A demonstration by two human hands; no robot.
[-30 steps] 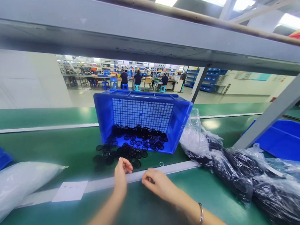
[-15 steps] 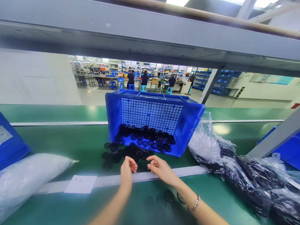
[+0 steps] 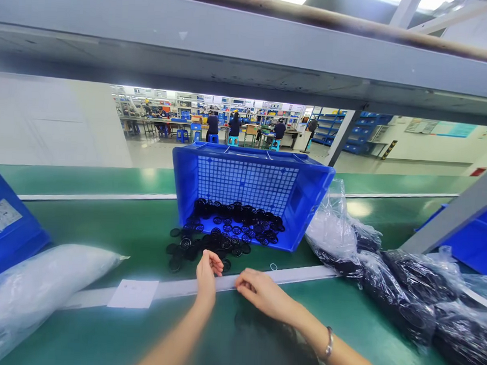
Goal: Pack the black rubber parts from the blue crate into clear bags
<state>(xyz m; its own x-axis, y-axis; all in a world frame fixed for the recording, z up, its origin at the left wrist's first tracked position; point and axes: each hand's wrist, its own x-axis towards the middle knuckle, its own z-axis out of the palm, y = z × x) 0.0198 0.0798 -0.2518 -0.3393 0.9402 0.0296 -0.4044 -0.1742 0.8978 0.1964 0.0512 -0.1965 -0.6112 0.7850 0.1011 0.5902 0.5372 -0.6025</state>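
My left hand is at the near edge of a loose pile of black spoked plastic wheels, its fingers curled inward. What lies inside those fingers, if anything, is hidden. Lower and to the right, my right hand hovers by the white strip, fingers bent together and pointing left; their inner side is hidden. A blue crate lies tipped on its side, its opening towards me. More black wheels spill from it onto the green surface. Below my right hand is a dark smear, too blurred to make out.
Clear bags of black parts lie on the right. On the left are a filled whitish bag, a blue bin and a white paper. A thin pale ring rests near the strip. A grey shelf beam crosses overhead.
My right hand has moved down towards me, away from the wheels, and its fingers have closed further. My left hand has stayed nearly still. Dark wheels below the right forearm have become a blur.
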